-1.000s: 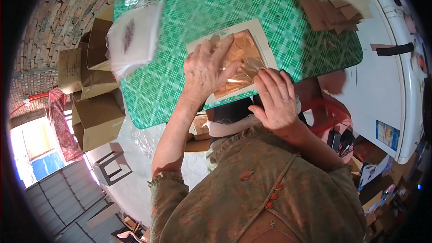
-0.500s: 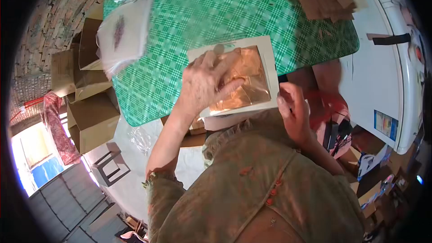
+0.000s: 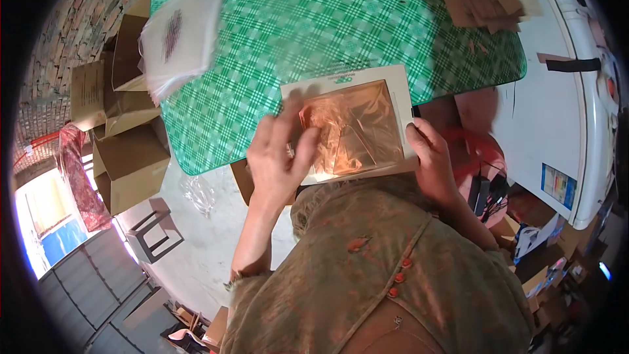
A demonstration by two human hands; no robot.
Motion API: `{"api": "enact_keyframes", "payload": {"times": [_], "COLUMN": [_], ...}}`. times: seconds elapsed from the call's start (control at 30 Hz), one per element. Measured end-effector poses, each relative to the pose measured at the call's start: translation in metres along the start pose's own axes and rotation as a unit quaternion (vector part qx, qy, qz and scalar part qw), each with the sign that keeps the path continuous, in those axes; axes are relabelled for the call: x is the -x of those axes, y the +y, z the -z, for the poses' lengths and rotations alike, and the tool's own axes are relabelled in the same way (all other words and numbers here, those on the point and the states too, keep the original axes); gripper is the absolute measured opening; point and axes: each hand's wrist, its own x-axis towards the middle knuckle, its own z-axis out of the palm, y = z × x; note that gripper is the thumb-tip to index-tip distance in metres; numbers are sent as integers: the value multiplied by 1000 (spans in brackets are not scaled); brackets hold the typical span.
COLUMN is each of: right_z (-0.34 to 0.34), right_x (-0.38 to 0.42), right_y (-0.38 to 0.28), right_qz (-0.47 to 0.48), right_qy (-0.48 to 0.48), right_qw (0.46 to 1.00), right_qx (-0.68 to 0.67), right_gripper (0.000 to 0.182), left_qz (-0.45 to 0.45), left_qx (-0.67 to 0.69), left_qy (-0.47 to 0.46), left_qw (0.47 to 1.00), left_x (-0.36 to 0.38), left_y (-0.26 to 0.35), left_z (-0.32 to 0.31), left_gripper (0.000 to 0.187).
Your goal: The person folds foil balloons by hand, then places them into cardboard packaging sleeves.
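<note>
A flat white box [image 3: 401, 101] with a shiny copper-coloured panel, which looks like film or foil, lies at the near edge of the green checked tablecloth [image 3: 282, 33]. At its left side is my left hand [image 3: 278, 151], fingers apart and slightly blurred, with the fingertips over the white border and the panel's left edge. My right hand [image 3: 429, 151] pinches the box's right edge between thumb and fingers. Small print shows on the far border of the box.
Clear plastic bags [image 3: 180, 39] are stacked at the table's left. Brown cardboard pieces [image 3: 481, 0] lie at the far right corner. Open cartons [image 3: 134, 167] stand left of the table, a grey frame [image 3: 156, 233] on the floor. A white appliance [image 3: 524, 118] is at the right.
My left hand has moved left off the middle of the panel. My right hand, earlier beside the box, now grips its right edge. The box has shifted slightly right and nearer.
</note>
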Motion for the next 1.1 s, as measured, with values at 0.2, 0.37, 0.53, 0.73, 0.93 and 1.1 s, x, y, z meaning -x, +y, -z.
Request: {"api": "enact_keyframes", "payload": {"times": [0.2,0.37,0.53,0.73,0.93,1.1], "right_z": [5,4,8,42,-9,15], "right_x": [-7,-13,-11,21,51,35], "right_y": [-2,2,-1,-90,-129,-118], "right_qz": [-41,-21,107,55,262,245], "right_qy": [-13,-36,45,-250,-513,-489], "right_qw": [999,999,985,966,717,780], "right_qx": [20,25,125,-35,-392,-305], "right_gripper": [25,23,21,49,71,31], "left_qz": [334,424,439,491,477,485], "left_qx": [256,474,593,574,601,594], "left_qy": [36,25,29,60,36,38], "left_qw": [907,772,674,653,641,641], "left_x": [74,92,71,73,83,87], "left_y": [2,-7,4,14,2,5], "left_z": [12,-16,-22,-20,-21,-17], "left_gripper": [17,35,36,38,47,43]}}
